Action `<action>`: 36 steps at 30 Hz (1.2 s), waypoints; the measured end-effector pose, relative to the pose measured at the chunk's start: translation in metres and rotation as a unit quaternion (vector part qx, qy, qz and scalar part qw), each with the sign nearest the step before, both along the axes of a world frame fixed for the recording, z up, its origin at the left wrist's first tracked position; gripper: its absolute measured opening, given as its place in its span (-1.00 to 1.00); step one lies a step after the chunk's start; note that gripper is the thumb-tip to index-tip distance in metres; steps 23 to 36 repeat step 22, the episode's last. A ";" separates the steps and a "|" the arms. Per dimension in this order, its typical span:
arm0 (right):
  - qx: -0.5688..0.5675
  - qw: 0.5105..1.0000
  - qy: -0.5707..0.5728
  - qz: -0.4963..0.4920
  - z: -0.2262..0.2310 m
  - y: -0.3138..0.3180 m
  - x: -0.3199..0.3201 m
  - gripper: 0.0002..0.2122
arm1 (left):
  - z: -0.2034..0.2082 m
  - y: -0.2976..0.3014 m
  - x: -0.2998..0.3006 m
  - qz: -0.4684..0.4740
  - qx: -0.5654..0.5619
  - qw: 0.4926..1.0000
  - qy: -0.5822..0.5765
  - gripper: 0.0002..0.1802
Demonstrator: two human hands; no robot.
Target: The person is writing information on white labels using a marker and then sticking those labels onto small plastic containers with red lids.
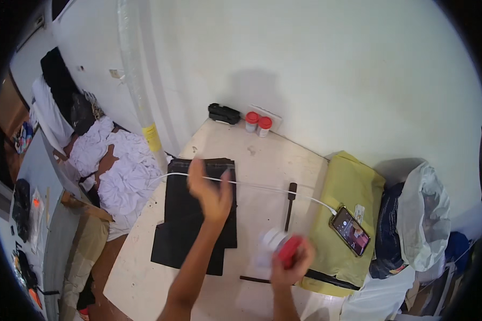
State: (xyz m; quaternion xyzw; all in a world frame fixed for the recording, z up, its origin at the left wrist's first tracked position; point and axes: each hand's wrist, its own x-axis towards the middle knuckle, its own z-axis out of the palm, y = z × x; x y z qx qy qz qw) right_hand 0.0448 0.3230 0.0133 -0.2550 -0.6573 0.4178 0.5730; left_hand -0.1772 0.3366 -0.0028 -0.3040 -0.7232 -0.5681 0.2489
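Observation:
My right hand (293, 262) is closed round a small white container with a red lid (289, 251), which lies tilted, its white end toward the upper left and blurred by motion. My left hand (211, 195) is raised over a flat black piece of material (190, 235) on the table, fingers apart and nothing in them. A white cable (262, 187) runs past the left hand to a phone (351, 231). Between the hands and the phone lies a dark tool with a thick handle (292, 192).
Two small red-lidded containers (258, 124) and a black object (224, 113) stand by the wall on the pale table (128, 278). The phone rests on a folded yellow-green bundle (337, 182). A white plastic bag (423, 214) is further right. White cloth (123, 171) is heaped at left.

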 end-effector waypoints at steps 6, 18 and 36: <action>0.020 0.968 -0.250 0.013 0.046 0.126 -0.110 -0.46 | -0.051 -0.186 0.042 0.135 -0.009 0.990 -0.025 -0.51; 0.133 0.944 -0.303 -0.004 -0.037 0.275 -0.191 -0.50 | -0.029 -0.169 0.026 -0.023 0.011 1.000 -0.003 -0.64; 0.150 0.900 -0.408 -0.036 -0.033 0.269 -0.207 -0.52 | -0.028 -0.177 0.023 -0.041 0.000 0.999 -0.025 -0.62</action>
